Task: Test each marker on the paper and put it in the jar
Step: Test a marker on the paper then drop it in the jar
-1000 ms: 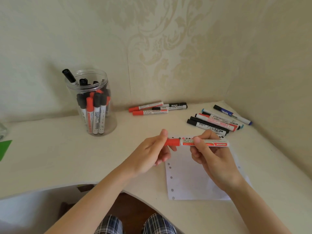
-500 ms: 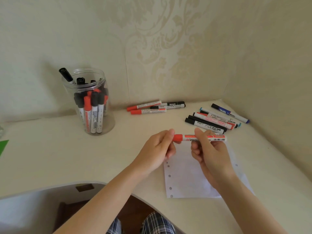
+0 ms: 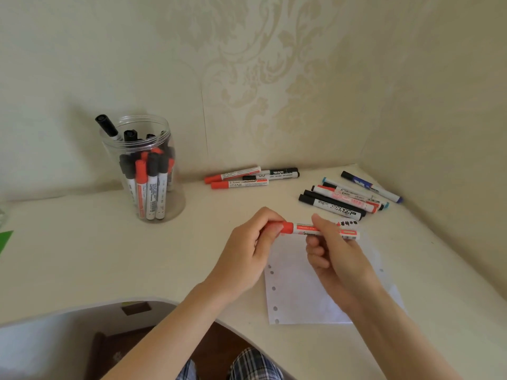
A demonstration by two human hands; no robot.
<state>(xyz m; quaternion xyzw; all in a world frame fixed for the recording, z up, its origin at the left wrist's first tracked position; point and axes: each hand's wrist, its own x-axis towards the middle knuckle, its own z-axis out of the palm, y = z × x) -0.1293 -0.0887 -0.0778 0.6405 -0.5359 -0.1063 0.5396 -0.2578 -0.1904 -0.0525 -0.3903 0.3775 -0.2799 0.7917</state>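
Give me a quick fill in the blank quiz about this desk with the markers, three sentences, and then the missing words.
1. The left hand pinches the held marker by its ____ cap, while the right hand grips the barrel.
2. The clear jar stands to the ____ of both hands.
3. Under the right hand lies a sheet of white ____ with punched holes along one edge.

Missing words: red; left; paper

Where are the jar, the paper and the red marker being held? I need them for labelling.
jar (image 3: 142, 171): head view, on its clear front wall.
paper (image 3: 296, 294): head view, on its bare middle.
red marker (image 3: 301, 228): head view, on its barrel between the hands.
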